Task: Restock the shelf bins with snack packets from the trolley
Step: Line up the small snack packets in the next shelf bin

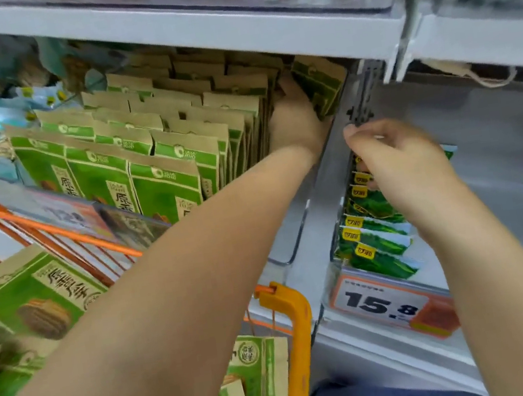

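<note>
Forearms: both fill the lower frame, reaching up from the trolley toward the shelf.
Trolley: orange handle and wire frame just below the arms; green-and-kraft snack packets lie loose in it.
Shelf bin: clear-fronted, packed with upright rows of the same green-and-kraft packets; a narrow gap remains at its right end.
Left hand: deep in that gap, back of the hand toward the camera, holding a small stack of packets against the bin's right wall; fingers hidden behind the stack, so exact grip is unclear.
Right hand: fingers curled, pinching the top of the metal divider between the two bins.
Neighbouring bin: dark green packets with yellow labels lined up under the right hand; price tag reading 15.8 on its front.
Step (judged): seating the held stack into the last free slot.
Risk 1: gap looks tight; forcing the stack down could crease packets or tip the standing rows leftward.
Risk 2: held stack leans rather than upright; letting go early could leave it slumped across the row.
Risk 3: if the right hand shifts the divider, the dark green row could topple.
</note>
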